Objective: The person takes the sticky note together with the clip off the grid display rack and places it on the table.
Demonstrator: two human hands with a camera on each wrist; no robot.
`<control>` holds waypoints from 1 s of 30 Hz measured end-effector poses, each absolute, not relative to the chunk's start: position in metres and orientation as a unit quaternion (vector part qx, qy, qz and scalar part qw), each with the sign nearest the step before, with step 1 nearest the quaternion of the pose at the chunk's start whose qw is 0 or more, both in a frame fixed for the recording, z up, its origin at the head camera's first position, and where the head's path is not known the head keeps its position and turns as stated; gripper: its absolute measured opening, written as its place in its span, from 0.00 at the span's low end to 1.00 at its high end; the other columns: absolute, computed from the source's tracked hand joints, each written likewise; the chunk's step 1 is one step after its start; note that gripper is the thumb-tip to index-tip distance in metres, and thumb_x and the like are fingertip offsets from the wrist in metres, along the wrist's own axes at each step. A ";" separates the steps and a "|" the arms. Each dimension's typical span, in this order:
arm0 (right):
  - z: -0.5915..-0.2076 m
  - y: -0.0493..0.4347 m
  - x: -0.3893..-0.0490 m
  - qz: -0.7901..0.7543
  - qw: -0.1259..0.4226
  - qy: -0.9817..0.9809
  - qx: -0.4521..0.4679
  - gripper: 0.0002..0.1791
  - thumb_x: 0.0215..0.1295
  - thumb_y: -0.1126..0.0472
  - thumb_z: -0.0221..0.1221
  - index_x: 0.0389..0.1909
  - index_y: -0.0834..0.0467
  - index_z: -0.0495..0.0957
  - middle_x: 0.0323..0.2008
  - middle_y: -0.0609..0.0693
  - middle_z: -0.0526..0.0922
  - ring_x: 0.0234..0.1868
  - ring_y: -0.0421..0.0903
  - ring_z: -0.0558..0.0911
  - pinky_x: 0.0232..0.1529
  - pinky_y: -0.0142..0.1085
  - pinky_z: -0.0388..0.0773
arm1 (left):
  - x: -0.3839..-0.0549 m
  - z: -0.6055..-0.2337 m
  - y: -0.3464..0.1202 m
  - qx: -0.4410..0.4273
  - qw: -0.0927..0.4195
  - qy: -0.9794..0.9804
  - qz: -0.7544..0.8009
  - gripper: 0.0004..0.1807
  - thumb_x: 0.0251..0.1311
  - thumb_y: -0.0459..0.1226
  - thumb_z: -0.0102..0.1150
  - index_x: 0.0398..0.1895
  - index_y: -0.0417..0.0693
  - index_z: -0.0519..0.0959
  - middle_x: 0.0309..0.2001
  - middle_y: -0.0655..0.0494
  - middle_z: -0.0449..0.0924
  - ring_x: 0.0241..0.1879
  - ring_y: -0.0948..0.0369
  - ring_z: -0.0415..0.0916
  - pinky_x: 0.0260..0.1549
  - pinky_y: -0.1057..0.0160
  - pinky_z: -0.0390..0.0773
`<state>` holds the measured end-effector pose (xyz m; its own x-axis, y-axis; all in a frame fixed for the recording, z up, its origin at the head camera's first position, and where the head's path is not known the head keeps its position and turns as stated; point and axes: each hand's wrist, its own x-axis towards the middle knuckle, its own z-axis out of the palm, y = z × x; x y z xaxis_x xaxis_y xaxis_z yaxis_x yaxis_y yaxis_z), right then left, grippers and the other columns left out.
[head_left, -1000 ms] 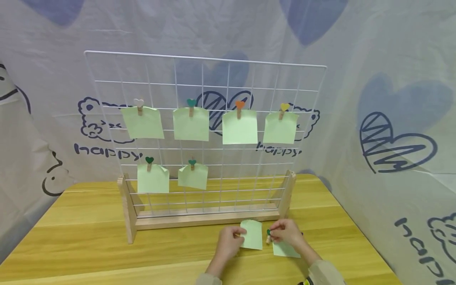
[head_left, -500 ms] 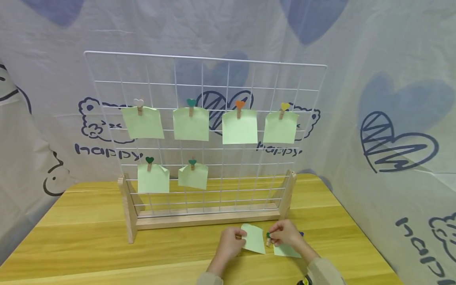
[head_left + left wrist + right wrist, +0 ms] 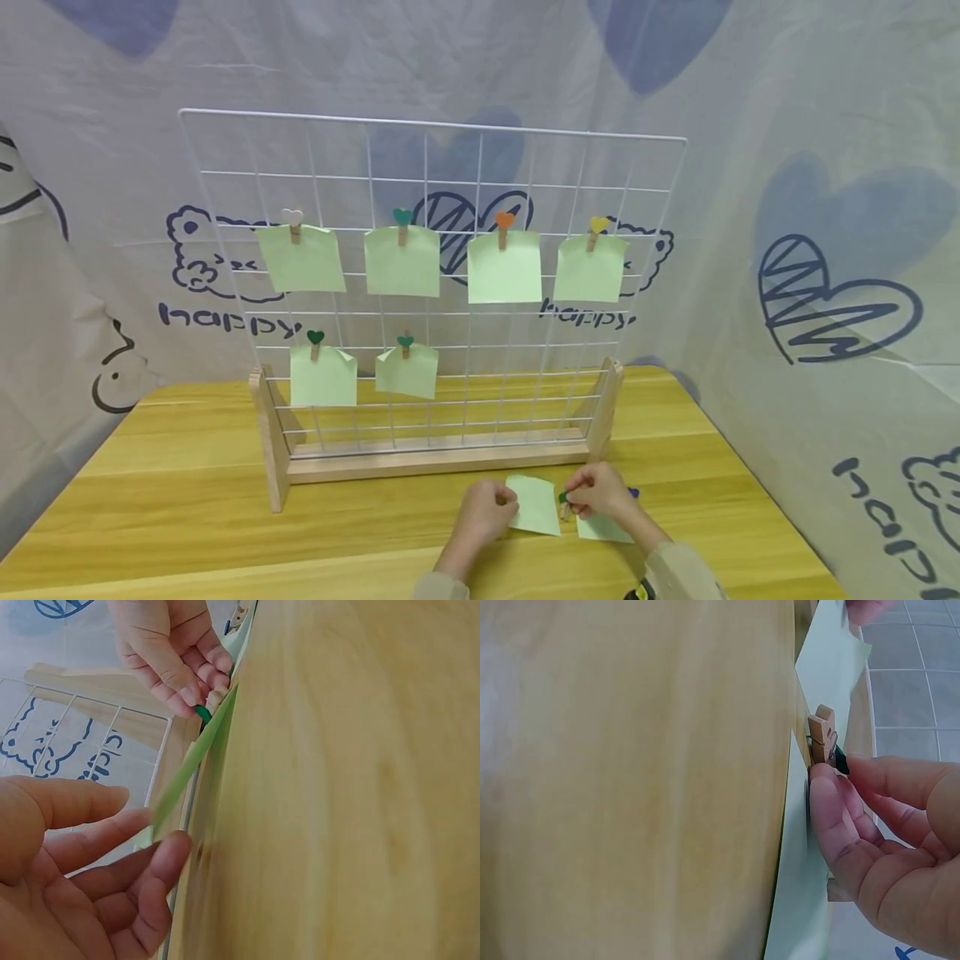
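Observation:
My left hand (image 3: 483,510) curls its fingers at the left edge of a pale green paper note (image 3: 535,506). In the left wrist view the note (image 3: 184,772) slants up from the table, its near corner between my fingertips. My right hand (image 3: 596,490) pinches a small wooden clothespin (image 3: 823,736) by its green heart (image 3: 841,760). The clothespin's jaw end points toward the note, close to its right edge. Another green note (image 3: 603,528) lies partly under my right hand. A blue heart (image 3: 634,492) shows just behind that hand.
A white wire grid (image 3: 450,312) stands in a wooden base (image 3: 438,461) behind my hands. Several green notes hang on it in two rows, clipped by heart clothespins, such as one orange clothespin (image 3: 504,220). A printed curtain (image 3: 795,208) surrounds the wooden table (image 3: 165,508).
The note at my left hand has shifted slightly right and toward me, turning a little. My right hand has barely moved, keeping its pinch on the clothespin.

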<state>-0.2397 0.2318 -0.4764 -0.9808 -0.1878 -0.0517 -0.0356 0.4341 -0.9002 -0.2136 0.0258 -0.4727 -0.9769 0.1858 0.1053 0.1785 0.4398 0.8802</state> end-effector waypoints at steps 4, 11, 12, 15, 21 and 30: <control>-0.477 0.232 -0.240 -0.524 0.068 0.847 -0.065 0.03 0.49 0.78 0.56 0.27 0.74 0.73 0.18 0.53 0.77 0.18 0.44 0.76 0.21 0.39 0.77 | -0.213 -0.472 0.024 0.093 0.000 0.864 0.495 0.03 0.47 0.28 0.58 0.26 0.37 0.79 0.27 0.50 0.78 0.29 0.55 0.73 0.29 0.56 0.74; -0.473 0.231 -0.238 -0.512 0.056 0.855 -0.053 0.03 0.50 0.76 0.57 0.27 0.73 0.74 0.19 0.53 0.76 0.18 0.45 0.76 0.21 0.38 0.77 | -0.213 -0.470 0.022 0.063 0.006 0.879 0.473 0.04 0.47 0.32 0.58 0.27 0.40 0.79 0.28 0.52 0.78 0.28 0.55 0.74 0.28 0.55 0.74; -0.473 0.231 -0.238 -0.510 0.055 0.857 -0.051 0.03 0.51 0.76 0.57 0.28 0.72 0.74 0.19 0.53 0.76 0.18 0.45 0.76 0.21 0.38 0.77 | -0.213 -0.470 0.021 0.059 0.008 0.880 0.472 0.04 0.47 0.32 0.58 0.27 0.41 0.79 0.28 0.52 0.78 0.28 0.56 0.74 0.28 0.55 0.73; -0.471 0.231 -0.239 -0.504 0.049 0.861 -0.050 0.03 0.52 0.74 0.57 0.28 0.72 0.74 0.20 0.52 0.77 0.18 0.44 0.77 0.21 0.37 0.77 | -0.213 -0.469 0.020 0.056 0.009 0.880 0.471 0.04 0.47 0.32 0.58 0.27 0.42 0.79 0.28 0.53 0.78 0.27 0.57 0.74 0.27 0.55 0.73; -0.470 0.229 -0.242 -0.505 0.035 0.859 -0.077 0.05 0.54 0.72 0.57 0.29 0.72 0.75 0.19 0.54 0.78 0.18 0.47 0.77 0.20 0.38 0.77 | -0.215 -0.468 0.017 0.060 0.004 0.875 0.481 0.07 0.48 0.34 0.56 0.30 0.42 0.81 0.28 0.54 0.79 0.25 0.60 0.73 0.25 0.59 0.72; -0.463 0.220 -0.245 -0.518 0.022 0.849 -0.103 0.07 0.56 0.71 0.56 0.31 0.73 0.75 0.18 0.56 0.77 0.18 0.50 0.78 0.18 0.37 0.76 | -0.220 -0.464 0.009 0.080 -0.015 0.855 0.512 0.06 0.51 0.33 0.56 0.30 0.40 0.80 0.26 0.55 0.77 0.22 0.63 0.70 0.22 0.63 0.71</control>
